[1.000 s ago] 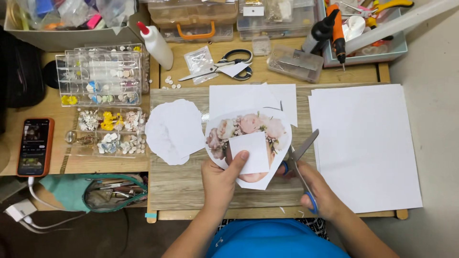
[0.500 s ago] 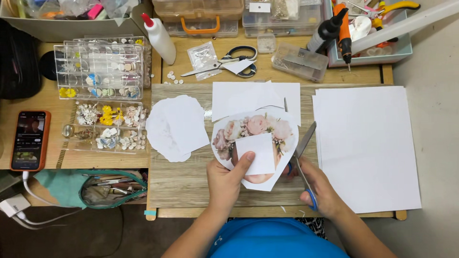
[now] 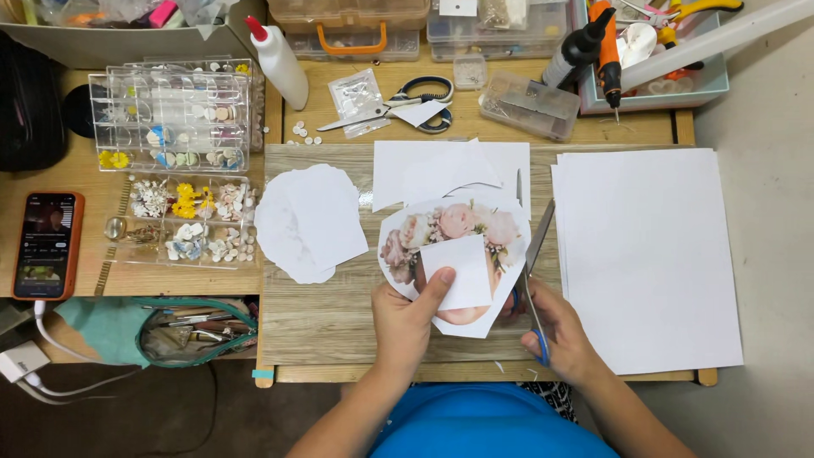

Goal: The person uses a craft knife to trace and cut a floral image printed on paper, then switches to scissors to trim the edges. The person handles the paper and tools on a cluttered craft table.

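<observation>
Hands first, at the near edge of the wooden board: left hand pinches the floral paper cutout, thumb pressed on top of a small white square lying on it, fingers hidden beneath. Right hand grips blue-handled scissors, fingers closed through the loops, blades parted and pointing away, just at the cutout's right rim. Cutout sits over the board's middle, slightly lifted toward the near edge. Left of it, a stack of white round-cut paper pieces lies flat; right of it, a pile of white sheets reaches the board's right edge. Behind the cutout, more white paper. On the desk's left side, an orange-cased phone and clear bead trays. Far edge: a glue bottle with red tip, 1 second pair of scissors, black-handled, and a pale blue tool tray.
</observation>
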